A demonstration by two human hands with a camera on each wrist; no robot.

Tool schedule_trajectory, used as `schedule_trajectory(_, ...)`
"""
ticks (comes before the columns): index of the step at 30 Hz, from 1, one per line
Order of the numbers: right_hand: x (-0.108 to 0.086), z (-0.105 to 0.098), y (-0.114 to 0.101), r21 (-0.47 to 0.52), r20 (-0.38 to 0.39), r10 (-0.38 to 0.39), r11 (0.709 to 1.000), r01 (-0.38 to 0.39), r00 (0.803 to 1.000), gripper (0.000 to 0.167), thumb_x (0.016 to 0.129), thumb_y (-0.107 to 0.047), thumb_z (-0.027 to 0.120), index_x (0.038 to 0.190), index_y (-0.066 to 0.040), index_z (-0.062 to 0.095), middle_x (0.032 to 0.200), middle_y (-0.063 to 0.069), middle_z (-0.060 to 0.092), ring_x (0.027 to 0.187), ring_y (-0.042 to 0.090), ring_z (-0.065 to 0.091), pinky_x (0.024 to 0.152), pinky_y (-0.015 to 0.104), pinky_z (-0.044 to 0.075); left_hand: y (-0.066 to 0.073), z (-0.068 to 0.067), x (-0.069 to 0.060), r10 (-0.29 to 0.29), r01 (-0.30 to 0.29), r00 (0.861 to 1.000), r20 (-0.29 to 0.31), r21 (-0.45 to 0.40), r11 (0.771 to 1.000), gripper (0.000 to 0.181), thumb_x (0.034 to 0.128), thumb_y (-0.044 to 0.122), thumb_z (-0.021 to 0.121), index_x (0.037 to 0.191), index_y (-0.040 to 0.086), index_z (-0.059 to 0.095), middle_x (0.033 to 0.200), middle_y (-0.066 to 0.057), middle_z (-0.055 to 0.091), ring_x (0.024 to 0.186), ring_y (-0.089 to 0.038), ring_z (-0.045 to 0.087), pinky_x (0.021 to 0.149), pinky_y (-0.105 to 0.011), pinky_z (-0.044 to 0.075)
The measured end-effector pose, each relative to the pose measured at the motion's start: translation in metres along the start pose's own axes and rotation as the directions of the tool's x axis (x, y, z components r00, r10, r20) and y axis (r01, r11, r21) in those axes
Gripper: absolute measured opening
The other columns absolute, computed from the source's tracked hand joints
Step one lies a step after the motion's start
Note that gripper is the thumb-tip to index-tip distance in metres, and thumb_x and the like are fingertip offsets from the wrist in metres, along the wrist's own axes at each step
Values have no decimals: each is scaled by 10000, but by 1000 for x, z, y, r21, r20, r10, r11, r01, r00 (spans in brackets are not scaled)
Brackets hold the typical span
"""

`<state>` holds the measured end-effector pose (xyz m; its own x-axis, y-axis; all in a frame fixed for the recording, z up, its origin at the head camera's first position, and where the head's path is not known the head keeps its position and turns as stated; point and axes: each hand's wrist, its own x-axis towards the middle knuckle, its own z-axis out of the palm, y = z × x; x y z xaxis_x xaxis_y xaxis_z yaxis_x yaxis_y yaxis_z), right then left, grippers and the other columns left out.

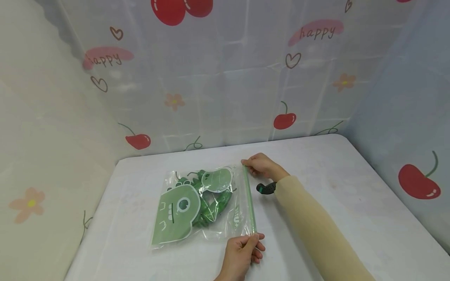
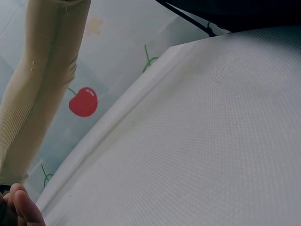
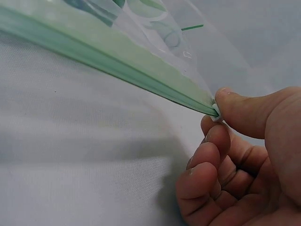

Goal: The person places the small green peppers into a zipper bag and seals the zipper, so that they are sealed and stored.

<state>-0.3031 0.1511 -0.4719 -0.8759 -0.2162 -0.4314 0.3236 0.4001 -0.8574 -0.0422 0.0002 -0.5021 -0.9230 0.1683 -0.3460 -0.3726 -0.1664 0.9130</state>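
Observation:
A clear plastic zip bag (image 1: 225,222), printed with green cartoon creatures, lies flat on the table with its green zip strip (image 1: 250,201) on the right side. Inside it is a shiny green curved thing (image 1: 219,205), partly covered by the print; its kind is unclear. My right hand (image 1: 261,166) is at the strip's far end. There, in the right wrist view, its thumb and forefinger pinch a small white slider (image 3: 216,113). At the near end, my left hand (image 1: 240,253) pinches the strip's corner between thumb and fingers. Only a few left fingertips (image 2: 26,207) show in the left wrist view.
A white-covered table (image 1: 334,187) carries the bag. Behind it hangs a curtain (image 1: 225,86) with cherries, hearts and flowers, and more printed cloth closes both sides. A black device (image 1: 266,189) sits at the right wrist, beside the cream sleeve (image 1: 313,226).

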Motion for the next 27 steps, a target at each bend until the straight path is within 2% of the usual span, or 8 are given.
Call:
schedule_trajectory(5, 2, -1, 0, 6, -5, 6, 1000, -6, 1000, 404, 1023, -377, 649, 759, -80, 574, 677, 5, 501, 668, 151, 484, 648, 272, 414, -1, 1, 0, -1, 1, 1000, -2, -2, 1000, 284, 1020, 171, 638, 1073, -78, 763, 730, -17, 689, 584, -66, 594, 534, -192, 511)
schedule_trajectory(17, 5, 2, 1, -53, -32, -11, 999, 9, 999, 403, 1025, -377, 647, 740, -101, 577, 680, 4, 509, 675, 159, 494, 659, 281, 416, -2, 2, 0, 9, -9, 1000, -22, -4, 1000, 266, 1008, 139, 637, 1040, -93, 763, 703, -21, 684, 581, -64, 588, 532, -187, 508)
schedule_trajectory(23, 4, 1, 1, -32, -30, -13, 999, 12, 999, 424, 1023, -402, 643, 734, -100, 575, 677, 5, 514, 677, 158, 497, 658, 276, 432, -2, 2, 0, 45, -45, 999, -14, 27, 999, 288, 1009, 175, 652, 1022, -87, 771, 713, -20, 694, 571, -56, 587, 534, -177, 506)
schedule_trajectory(27, 4, 2, 1, 4, -26, -7, 1000, 7, 1000, 414, 1022, -404, 643, 757, -93, 580, 701, 12, 521, 684, 161, 505, 658, 272, 451, -1, 2, 1, 47, -47, 999, -12, 58, 997, 333, 1004, 226, 674, 941, -84, 778, 775, -45, 724, 567, -52, 594, 543, -182, 519)
